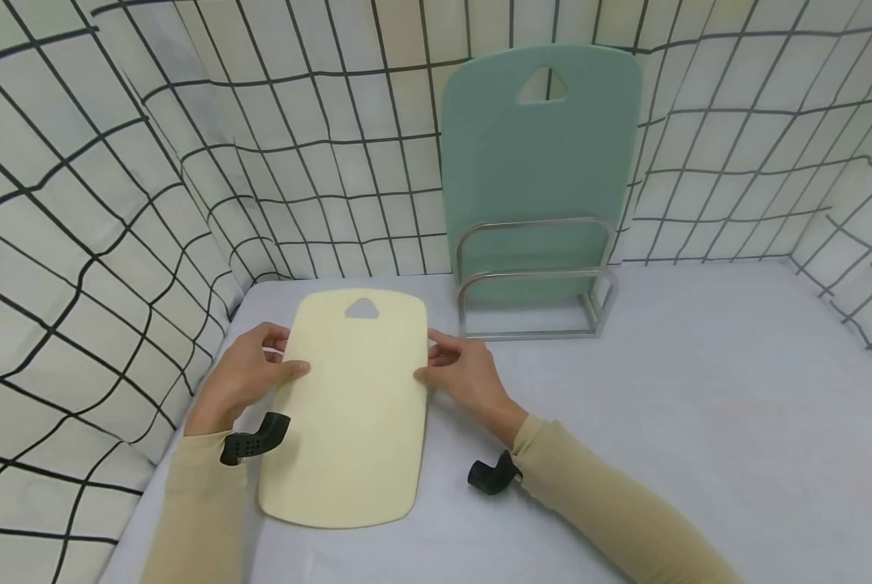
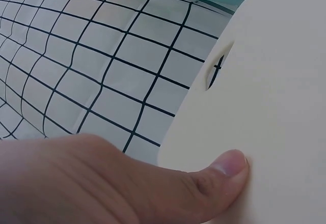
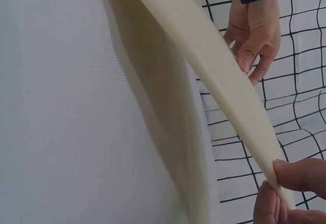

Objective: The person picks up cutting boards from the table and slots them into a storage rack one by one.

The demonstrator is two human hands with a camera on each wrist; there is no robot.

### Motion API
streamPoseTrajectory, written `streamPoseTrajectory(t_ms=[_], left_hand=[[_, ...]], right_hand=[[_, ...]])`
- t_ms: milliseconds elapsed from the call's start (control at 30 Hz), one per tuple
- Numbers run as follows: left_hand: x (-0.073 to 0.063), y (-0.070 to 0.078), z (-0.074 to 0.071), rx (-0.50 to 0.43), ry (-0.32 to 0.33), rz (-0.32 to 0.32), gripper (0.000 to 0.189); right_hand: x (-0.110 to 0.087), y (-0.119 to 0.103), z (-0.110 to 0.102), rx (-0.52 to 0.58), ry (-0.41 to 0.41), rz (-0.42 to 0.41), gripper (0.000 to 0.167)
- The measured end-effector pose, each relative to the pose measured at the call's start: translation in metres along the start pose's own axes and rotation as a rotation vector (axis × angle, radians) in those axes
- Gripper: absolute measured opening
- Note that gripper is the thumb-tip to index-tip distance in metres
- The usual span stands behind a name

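Note:
A cream cutting board [image 1: 355,405] with a triangular hole near its far end is held between my two hands over the white tabletop. My left hand [image 1: 242,377] pinches its left edge, thumb on top and fingers beneath. On the right edge, my right hand [image 1: 470,377] grips at about the same height. The right wrist view shows the board's edge [image 3: 219,86] with a shadowed gap under it, so the board is raised, at least in part. Behind it, a green cutting board [image 1: 541,162] stands upright in a wire rack [image 1: 538,334].
Padded walls of white cloth with a dark grid [image 1: 319,162] close in the left, back and right sides. The left wall runs close beside my left forearm. White tabletop [image 1: 698,405] extends to the right of my right arm.

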State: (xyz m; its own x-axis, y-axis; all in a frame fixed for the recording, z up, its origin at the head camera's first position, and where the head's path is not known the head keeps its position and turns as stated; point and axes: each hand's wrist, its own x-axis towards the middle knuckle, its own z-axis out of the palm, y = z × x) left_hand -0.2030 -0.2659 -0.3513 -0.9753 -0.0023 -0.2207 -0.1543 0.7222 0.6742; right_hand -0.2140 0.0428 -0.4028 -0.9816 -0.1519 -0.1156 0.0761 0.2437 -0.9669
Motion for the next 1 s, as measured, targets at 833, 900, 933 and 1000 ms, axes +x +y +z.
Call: streamPoseTrajectory(t_ms=[833,900,933,1000], left_hand=[[-0.012,0.018,0.002,0.041,0.117,0.028,0.056],[-0.012,0.019,0.002,0.05,0.129,0.03,0.056],[-0.012,0.02,0.002,0.056,0.136,0.031,0.055],[-0.012,0.022,0.002,0.069,0.151,0.034,0.055]], right_hand=[[0.001,-0.01,-0.008,-0.009,0.033,-0.052,0.066],[0.001,-0.011,-0.01,-0.024,0.036,-0.062,0.066],[0.001,-0.012,-0.01,-0.032,0.038,-0.065,0.067],[0.001,-0.013,-0.011,-0.041,0.044,-0.068,0.067]])
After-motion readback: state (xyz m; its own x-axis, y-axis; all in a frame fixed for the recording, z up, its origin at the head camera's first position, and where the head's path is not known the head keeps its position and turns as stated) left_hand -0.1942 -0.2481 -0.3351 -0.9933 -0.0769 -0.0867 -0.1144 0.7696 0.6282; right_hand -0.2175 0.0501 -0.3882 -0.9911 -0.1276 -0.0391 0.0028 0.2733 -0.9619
